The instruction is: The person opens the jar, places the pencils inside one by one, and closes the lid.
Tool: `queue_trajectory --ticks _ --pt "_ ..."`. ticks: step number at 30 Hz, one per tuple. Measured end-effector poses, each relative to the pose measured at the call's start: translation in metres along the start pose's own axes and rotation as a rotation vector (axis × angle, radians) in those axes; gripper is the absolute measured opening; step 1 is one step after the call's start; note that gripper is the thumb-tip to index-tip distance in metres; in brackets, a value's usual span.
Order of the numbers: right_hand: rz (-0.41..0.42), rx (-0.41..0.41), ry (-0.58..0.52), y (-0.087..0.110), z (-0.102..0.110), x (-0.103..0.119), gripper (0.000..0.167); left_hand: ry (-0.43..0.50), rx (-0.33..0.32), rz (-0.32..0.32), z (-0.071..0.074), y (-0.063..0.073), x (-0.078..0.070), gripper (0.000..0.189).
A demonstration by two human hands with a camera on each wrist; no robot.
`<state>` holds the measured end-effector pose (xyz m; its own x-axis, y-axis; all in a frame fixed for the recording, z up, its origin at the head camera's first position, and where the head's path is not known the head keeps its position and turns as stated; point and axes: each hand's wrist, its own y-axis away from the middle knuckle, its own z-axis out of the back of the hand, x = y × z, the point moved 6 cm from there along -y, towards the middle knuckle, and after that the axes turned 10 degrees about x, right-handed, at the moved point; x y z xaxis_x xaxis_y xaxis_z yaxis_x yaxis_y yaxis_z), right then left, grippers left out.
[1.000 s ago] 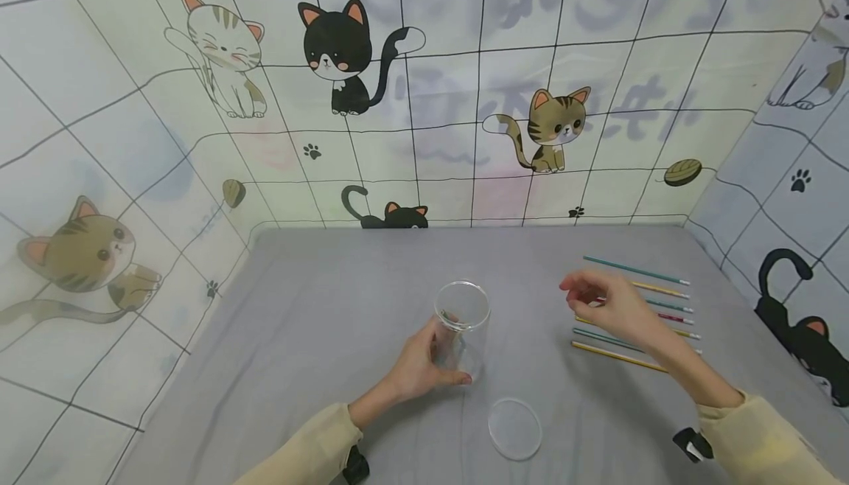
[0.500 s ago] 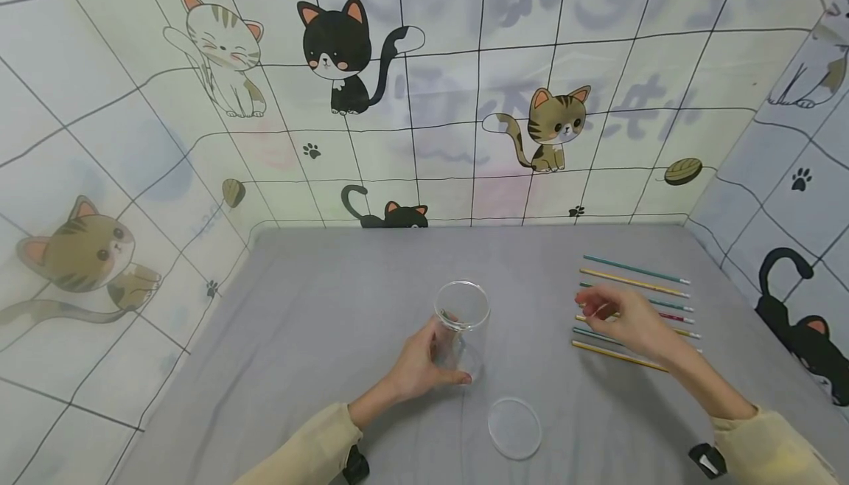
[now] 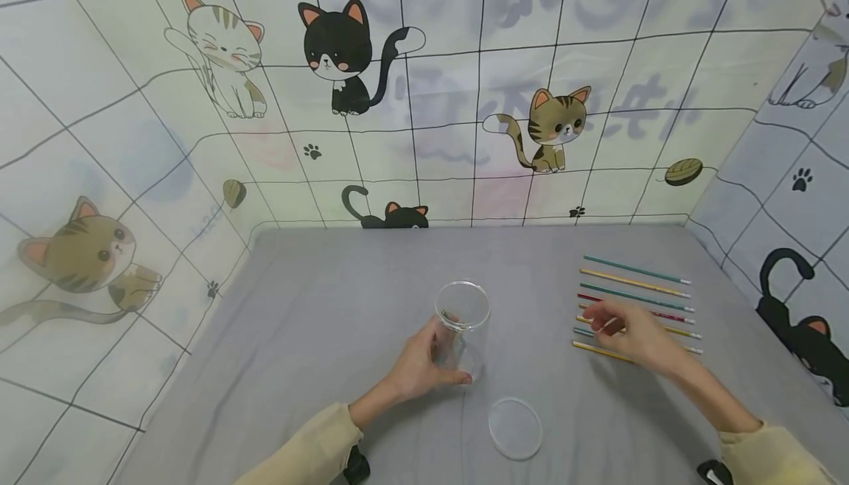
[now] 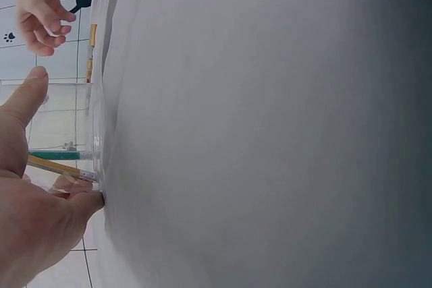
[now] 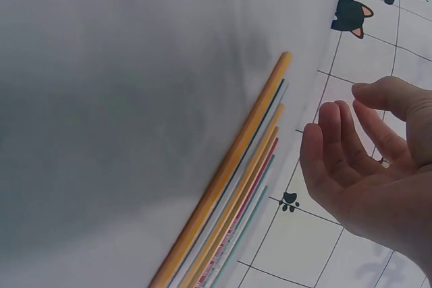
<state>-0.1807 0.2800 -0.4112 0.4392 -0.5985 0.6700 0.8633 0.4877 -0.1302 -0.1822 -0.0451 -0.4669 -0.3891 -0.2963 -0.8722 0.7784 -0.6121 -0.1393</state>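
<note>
My left hand (image 3: 421, 367) grips a clear cylindrical jar (image 3: 476, 337) that stands upright on the cloth, thumb on the near side and fingers round the left. Through its wall in the left wrist view show a green pencil (image 4: 54, 156) and a yellow pencil (image 4: 61, 168). Over on the right, my right hand (image 3: 640, 337) hovers above a row of several pencils (image 3: 637, 294) coloured teal, yellow and red. Its fingers are loosely bent with nothing between them, and it hides the middle of the nearer pencils. In the right wrist view, the yellow pencil (image 5: 223, 180) lies nearest.
A round clear lid (image 3: 515, 430) lies flat in front of the jar, to its right. Grey cloth (image 3: 332, 286) covers the table. Cat-patterned curtains (image 3: 451, 102) close off the back and both sides.
My right hand has moved right and slightly nearer over the pencils, uncovering the left ends of the farther ones. The left hand and the jar have stayed put.
</note>
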Motion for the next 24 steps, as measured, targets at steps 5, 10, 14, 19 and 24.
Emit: queue_trajectory --ticks 5,10,14,19,24 --pt "-0.077 0.031 -0.017 0.004 -0.005 -0.009 0.028 -0.013 -0.004 0.001 0.0 0.0 0.0 0.094" --pt "-0.091 0.014 -0.008 0.007 -0.009 -0.016 0.028 -0.012 -0.003 -0.004 0.0 -0.001 0.001 0.095" --pt "-0.095 0.004 -0.007 0.007 -0.011 -0.019 0.027 -0.023 -0.007 -0.007 -0.001 -0.001 0.002 0.095" --pt "-0.123 0.015 -0.009 0.007 -0.014 -0.021 0.027 0.009 -0.001 -0.013 -0.001 0.0 0.001 0.096" --pt "-0.154 0.019 -0.012 0.008 -0.018 -0.025 0.027 0.031 0.004 -0.012 -0.001 -0.001 0.002 0.096"
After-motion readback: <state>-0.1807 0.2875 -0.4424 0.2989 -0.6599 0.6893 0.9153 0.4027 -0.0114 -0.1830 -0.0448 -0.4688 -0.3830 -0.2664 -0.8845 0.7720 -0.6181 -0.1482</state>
